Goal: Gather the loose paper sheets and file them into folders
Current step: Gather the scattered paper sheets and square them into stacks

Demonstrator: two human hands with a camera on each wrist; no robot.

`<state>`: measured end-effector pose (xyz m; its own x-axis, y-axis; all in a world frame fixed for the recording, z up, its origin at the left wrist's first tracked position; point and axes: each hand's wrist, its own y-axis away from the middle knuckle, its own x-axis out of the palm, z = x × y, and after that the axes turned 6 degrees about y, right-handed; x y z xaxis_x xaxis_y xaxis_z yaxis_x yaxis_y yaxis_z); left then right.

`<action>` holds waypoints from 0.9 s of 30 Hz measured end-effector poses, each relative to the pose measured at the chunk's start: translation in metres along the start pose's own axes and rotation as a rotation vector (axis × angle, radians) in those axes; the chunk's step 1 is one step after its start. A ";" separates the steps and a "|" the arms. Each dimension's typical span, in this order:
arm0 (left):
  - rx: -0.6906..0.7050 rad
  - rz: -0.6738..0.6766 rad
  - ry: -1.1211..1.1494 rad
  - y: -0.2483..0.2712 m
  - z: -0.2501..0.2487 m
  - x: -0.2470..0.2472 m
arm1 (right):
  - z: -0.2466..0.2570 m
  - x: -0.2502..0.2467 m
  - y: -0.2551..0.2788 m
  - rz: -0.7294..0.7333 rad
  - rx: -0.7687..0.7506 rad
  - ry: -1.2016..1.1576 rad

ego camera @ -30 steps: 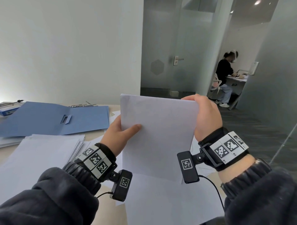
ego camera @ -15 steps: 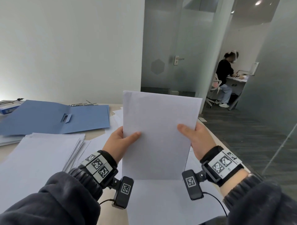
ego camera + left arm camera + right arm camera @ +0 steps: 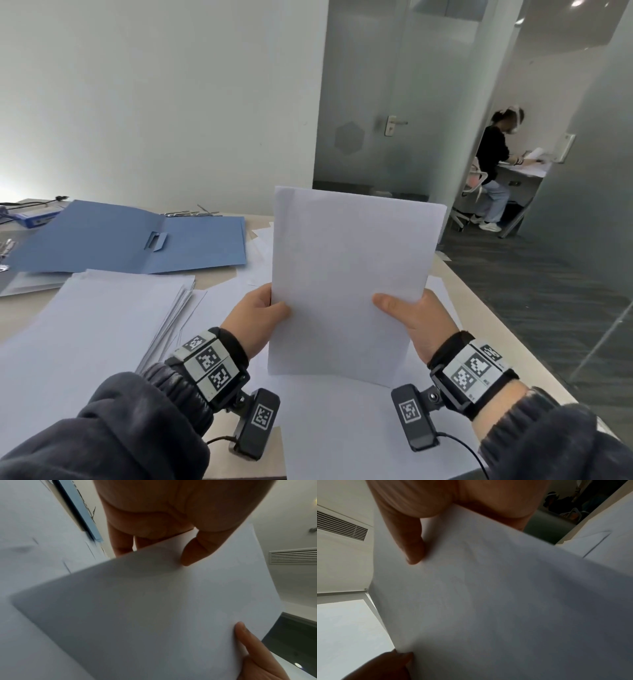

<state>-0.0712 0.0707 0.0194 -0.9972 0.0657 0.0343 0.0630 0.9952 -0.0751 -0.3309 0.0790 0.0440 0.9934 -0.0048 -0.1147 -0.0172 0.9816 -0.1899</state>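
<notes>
You hold the paper sheets upright above the desk, left hand and right hand each pinching a side edge, likely to square them for the open blue folder behind.

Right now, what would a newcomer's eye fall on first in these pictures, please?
First, the white sheets held upright at centre, the left hand and right hand pinching their side edges. Then the open blue folder lying far left on the desk, behind a paper stack.
</notes>
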 end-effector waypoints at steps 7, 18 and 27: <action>0.031 -0.117 -0.115 0.004 -0.017 -0.054 | 0.004 0.037 -0.011 0.105 0.026 0.112; -0.182 -0.503 -0.569 0.054 -0.036 -0.225 | 0.002 0.202 -0.028 0.447 0.182 0.151; -0.374 -0.739 -0.663 0.090 -0.021 -0.306 | -0.013 0.325 -0.026 0.597 0.345 0.159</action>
<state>0.2403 0.1420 0.0229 -0.6080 -0.5052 -0.6125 -0.6719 0.7384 0.0580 -0.0095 0.0495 -0.0009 0.7965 0.5511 -0.2487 -0.4908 0.8295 0.2665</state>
